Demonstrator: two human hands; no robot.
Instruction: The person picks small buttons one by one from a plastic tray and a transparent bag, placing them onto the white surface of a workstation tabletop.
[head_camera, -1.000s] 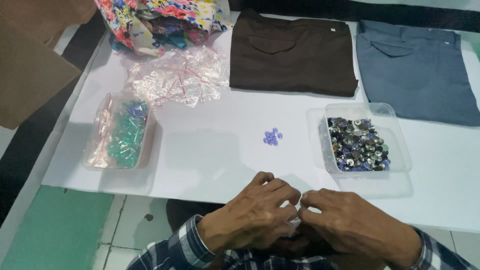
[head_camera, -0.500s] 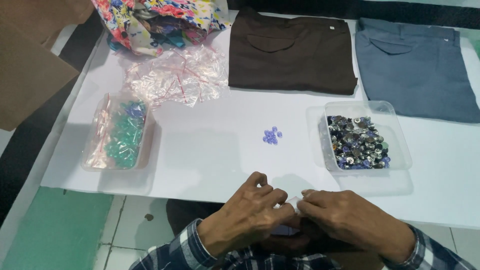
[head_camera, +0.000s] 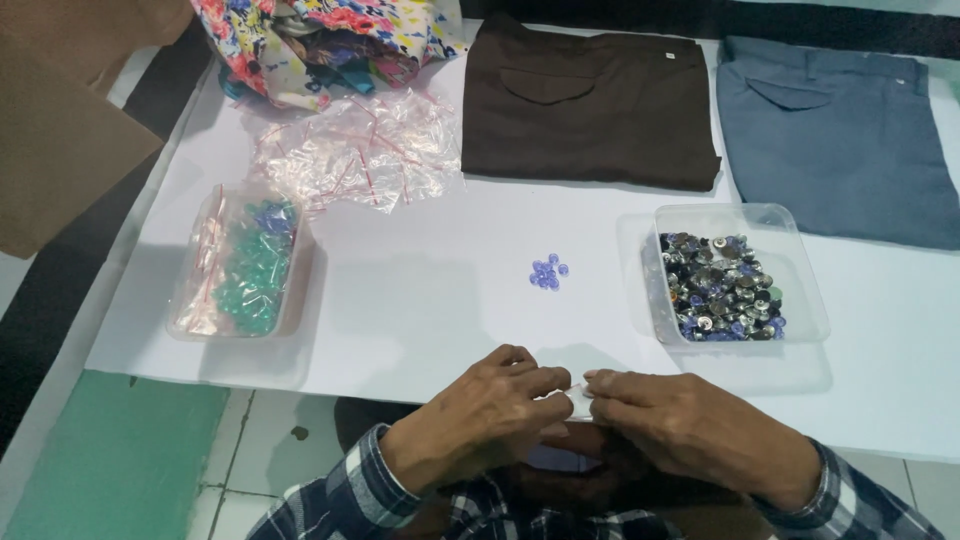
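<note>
My left hand (head_camera: 490, 410) and my right hand (head_camera: 680, 425) meet at the white table's near edge (head_camera: 400, 330). Together they pinch a small clear plastic bag (head_camera: 578, 400) between the fingertips; most of it is hidden by the fingers. A little cluster of purple buttons (head_camera: 548, 272) lies on the table beyond the hands. To the right stands a clear plastic tray (head_camera: 790, 250) full of mixed dark and silver buttons. On the left, another clear tray (head_camera: 205, 300) holds small bags of green and blue buttons.
A heap of empty clear zip bags (head_camera: 350, 150) lies at the back left, with floral fabric (head_camera: 320, 40) behind it. Folded brown trousers (head_camera: 585, 100) and grey-blue trousers (head_camera: 840, 130) lie along the far side. Brown cardboard (head_camera: 60, 140) leans at the left edge.
Both hands have stayed at the table's edge, with the fingers shifting slightly on the small bag. Nothing else on the table has moved.
</note>
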